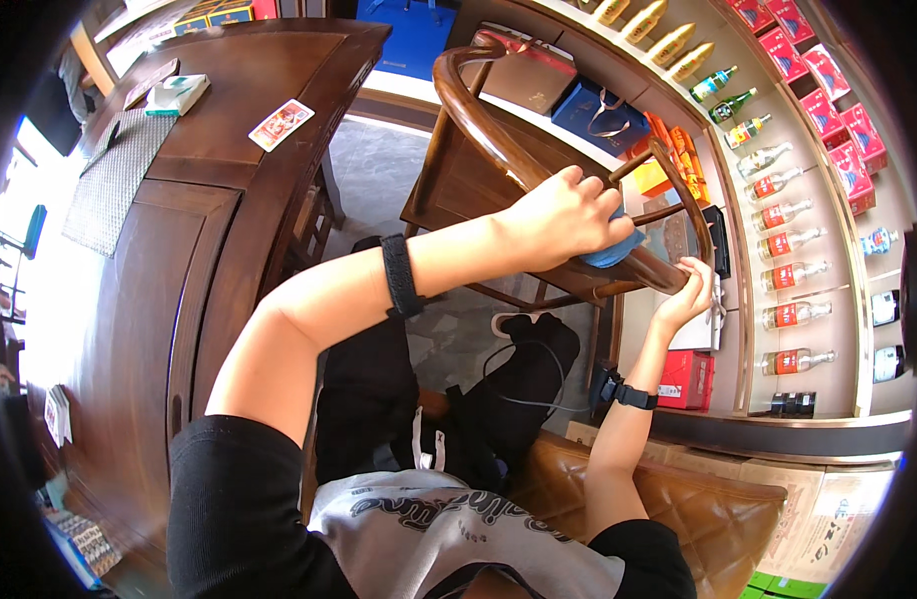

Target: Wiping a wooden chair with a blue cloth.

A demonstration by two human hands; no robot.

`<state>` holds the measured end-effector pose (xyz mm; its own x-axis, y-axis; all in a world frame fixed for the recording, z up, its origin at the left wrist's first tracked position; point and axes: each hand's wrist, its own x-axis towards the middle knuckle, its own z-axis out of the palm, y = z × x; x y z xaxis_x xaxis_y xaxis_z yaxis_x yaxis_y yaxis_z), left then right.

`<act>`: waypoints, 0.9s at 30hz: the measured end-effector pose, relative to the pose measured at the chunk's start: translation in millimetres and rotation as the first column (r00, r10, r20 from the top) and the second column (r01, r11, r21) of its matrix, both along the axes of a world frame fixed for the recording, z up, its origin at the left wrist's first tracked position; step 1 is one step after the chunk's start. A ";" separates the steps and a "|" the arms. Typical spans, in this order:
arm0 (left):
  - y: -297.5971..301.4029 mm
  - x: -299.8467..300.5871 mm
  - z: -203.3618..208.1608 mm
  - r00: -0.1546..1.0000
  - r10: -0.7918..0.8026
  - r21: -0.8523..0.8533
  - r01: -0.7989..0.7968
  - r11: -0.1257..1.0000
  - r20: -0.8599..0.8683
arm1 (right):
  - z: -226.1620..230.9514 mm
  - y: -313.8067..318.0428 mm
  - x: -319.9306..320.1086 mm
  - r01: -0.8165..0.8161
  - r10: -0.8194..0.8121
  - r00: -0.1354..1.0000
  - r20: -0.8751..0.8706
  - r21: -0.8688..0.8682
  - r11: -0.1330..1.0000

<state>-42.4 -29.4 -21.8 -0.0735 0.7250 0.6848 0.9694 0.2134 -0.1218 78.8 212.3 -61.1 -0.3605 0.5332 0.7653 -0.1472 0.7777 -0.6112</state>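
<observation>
Because the wooden chair (pixel 478 185) ahead is probably stiff, heavy and slick, grip its rail (pixel 498 148) — left hand (pixel 563 220) clamped on blue cloth (pixel 615 252), right hand (pixel 688 298) fingers curled round the rail's end, underside contact hidden.

This looks like a liquor shop. Red-labelled clear glass bottles (pixel 791 276) line pale wall shelving (pixel 844 329). Red rectangular cardboard boxes (pixel 854 177) stand near them.

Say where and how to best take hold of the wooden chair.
Likely its curved rail, on the bare stretch left of the blue cloth, coming from above: it's slim, rounded, uncovered there, and stands clear of the seat.
</observation>
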 end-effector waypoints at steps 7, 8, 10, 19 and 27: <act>-22.4 -36.8 -21.6 0.969 0.039 0.249 0.024 0.968 -0.246 | 0.7 0.1 -3.0 -0.042 0.042 0.999 0.007 0.040 0.998; -26.4 -42.5 -22.8 0.958 0.053 0.265 0.025 0.964 -0.281 | 1.2 -1.2 -4.8 -0.041 0.040 0.999 0.015 0.068 0.997; -30.5 -54.9 -26.9 0.945 0.068 0.300 0.033 0.953 -0.319 | -0.7 3.6 -3.2 -0.012 0.009 0.999 0.034 0.101 0.995; -54.6 -106.9 -42.0 0.977 0.120 0.358 -0.049 0.932 -0.178 | 2.7 5.2 1.2 0.005 -0.009 1.000 0.020 0.164 0.986; -85.5 -146.7 -57.2 0.940 0.241 0.302 -0.309 0.902 0.243 | -6.4 8.8 -10.1 0.014 -0.002 0.998 -0.059 0.210 0.978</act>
